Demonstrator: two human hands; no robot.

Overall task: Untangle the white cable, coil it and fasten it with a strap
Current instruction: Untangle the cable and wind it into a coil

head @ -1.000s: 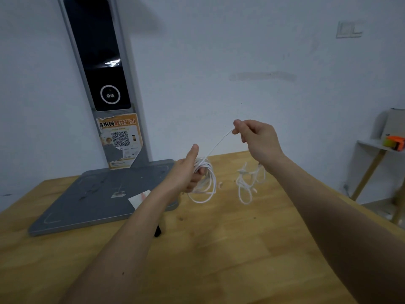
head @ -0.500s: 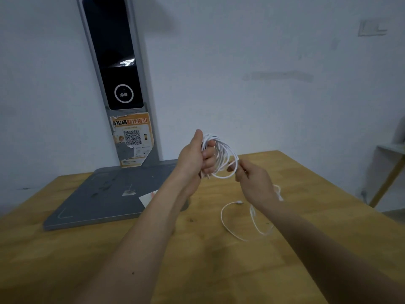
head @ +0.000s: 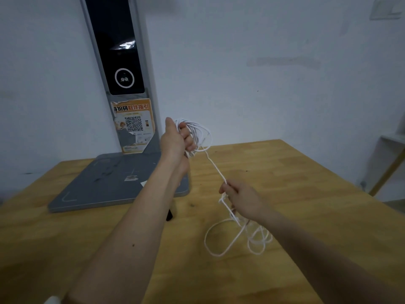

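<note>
Head view: left hand (head: 175, 140) was raised above the wooden table (head: 306, 194), fingers curled tight around several finished loops of the white cable (head: 213, 166). A taut strand was run from the coil toward 5 o'clock to the right hand (head: 240, 199), where it was pinched between fingertips. Loose loops were left on the table at 6 o'clock of the right hand. Grey stand base (head: 105, 185) was seen at 9 o'clock.

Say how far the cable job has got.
Partly done: the left hand holds several finished loops. In hand: the right hand grips the cable stretched from the coil. Left: slack on the table still needs coiling, and no strap is on.
</note>
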